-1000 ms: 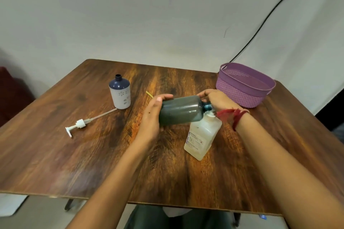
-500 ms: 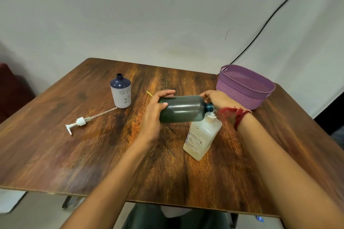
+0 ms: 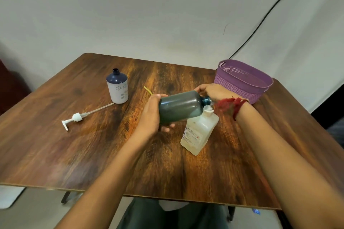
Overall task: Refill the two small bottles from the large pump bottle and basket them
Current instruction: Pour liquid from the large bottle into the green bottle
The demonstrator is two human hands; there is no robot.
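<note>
dark green large bottle lies almost on its side in the air over mid-table, neck pointing to three o'clock, mouth right above the open top of the white small bottle standing on the wooden table. left hand wraps the base, thumb on top, fingers curled underneath. right hand curls its fingers over the shoulder by the neck, red thread on that wrist. blue-and-white small bottle stands uncapped at ten o'clock, white pump lying at nine. purple basket sits at two o'clock.
</note>
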